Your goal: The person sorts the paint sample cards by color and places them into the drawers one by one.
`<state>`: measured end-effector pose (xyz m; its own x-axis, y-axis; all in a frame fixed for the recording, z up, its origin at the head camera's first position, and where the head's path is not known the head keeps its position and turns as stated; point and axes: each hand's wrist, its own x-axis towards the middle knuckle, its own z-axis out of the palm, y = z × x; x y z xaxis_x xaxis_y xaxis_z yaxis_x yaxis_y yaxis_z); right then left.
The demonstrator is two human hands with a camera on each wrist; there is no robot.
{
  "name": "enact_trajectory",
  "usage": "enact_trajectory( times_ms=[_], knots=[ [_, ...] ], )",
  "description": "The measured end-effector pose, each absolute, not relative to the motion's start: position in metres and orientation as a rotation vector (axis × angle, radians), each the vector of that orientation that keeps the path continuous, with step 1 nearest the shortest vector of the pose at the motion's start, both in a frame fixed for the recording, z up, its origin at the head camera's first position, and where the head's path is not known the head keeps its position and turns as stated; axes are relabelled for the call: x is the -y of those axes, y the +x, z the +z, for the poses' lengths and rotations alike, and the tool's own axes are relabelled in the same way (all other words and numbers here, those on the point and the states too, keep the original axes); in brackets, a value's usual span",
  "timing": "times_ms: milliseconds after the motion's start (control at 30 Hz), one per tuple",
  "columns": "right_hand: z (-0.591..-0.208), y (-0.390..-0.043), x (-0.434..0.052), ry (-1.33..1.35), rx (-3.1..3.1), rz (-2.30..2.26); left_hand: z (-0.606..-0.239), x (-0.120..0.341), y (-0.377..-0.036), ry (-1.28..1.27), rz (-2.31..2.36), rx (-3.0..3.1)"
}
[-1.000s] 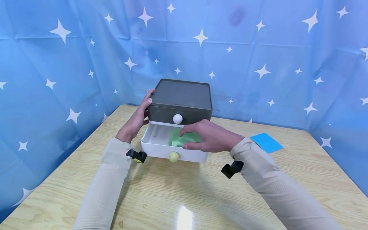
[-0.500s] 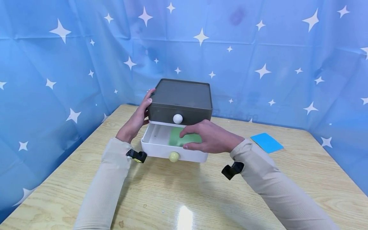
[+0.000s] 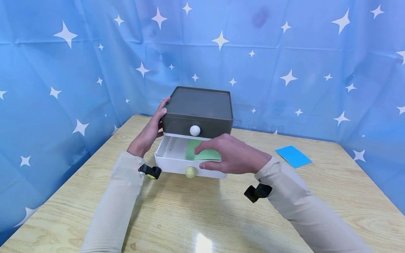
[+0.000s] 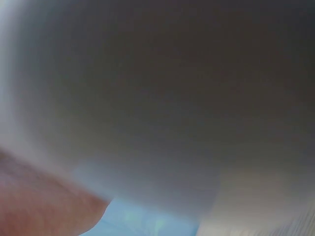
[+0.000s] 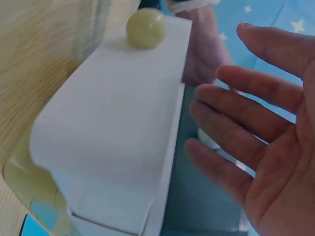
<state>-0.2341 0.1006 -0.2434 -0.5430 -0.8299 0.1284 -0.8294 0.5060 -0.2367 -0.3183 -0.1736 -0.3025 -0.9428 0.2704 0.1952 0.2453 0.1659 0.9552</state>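
A small drawer box has a dark grey upper drawer [image 3: 180, 125] with a white knob [image 3: 195, 130]. Below it, a white drawer [image 3: 177, 166] with a yellow-green knob [image 3: 190, 172] is pulled out. Inside that drawer, toward the right, lies a flat green sheet [image 3: 207, 155]. My left hand [image 3: 148, 131] rests against the box's left side, its thumb near the top edge. Over the drawer's right front is my right hand [image 3: 232, 154], thumb and fingers apart. The right wrist view shows the right palm [image 5: 283, 162] holding nothing. Blurred dark material covers most of the left wrist view.
A blue sheet [image 3: 293, 156] lies on the wooden table [image 3: 190, 218], right of the box. Low beside the white drawer, a pale yellow part [image 5: 32, 169] shows in the right wrist view. Behind the table hangs a blue curtain with white stars [image 3: 220, 40].
My right hand has shifted slightly downward in the head view, so more of the green sheet's near edge shows. Its earlier glossy shine is gone. The left hand has stayed against the box.
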Motion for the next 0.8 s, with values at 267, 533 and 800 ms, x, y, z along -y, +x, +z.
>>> enact_trajectory(
  times_ms=[267, 533, 800],
  knots=[
    [-0.242, -0.217, -0.095, -1.619, -2.709, -0.461, -0.302, 0.174, -0.317, 0.527, 1.940, -2.397],
    [-0.260, -0.212, -0.092, -1.685, -2.696, -0.401, -0.303, 0.175, -0.317, 0.528, 1.952, -2.380],
    [-0.281, -0.196, -0.083, -1.516, -2.914, -0.101, -0.303, 0.173, -0.318, 0.539, 1.954, -2.378]
  ],
)
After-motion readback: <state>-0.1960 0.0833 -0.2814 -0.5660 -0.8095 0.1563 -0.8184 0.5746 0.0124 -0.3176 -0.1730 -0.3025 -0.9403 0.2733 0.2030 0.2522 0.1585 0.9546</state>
